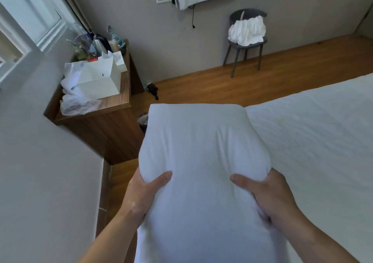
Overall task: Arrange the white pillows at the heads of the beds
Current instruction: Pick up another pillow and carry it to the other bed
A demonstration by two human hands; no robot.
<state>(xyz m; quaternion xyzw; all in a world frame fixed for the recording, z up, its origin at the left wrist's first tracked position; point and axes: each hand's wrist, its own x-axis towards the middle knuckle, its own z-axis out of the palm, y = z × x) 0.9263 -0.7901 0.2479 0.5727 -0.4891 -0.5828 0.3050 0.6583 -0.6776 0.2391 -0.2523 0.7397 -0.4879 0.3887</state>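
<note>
A plump white pillow fills the middle of the head view, held up in front of me over the left edge of the bed. My left hand grips its left side, thumb pressed into the fabric. On the pillow's right side, my right hand squeezes it the same way. The bed, covered in a white sheet, stretches to the right of the pillow and partly under it. The pillow's lower end runs out of the frame's bottom.
A wooden side table at left carries a white box, plastic bags and bottles. A grey chair with crumpled white linen stands by the far wall. Wooden floor lies between bed and wall. A small dark object lies on the floor.
</note>
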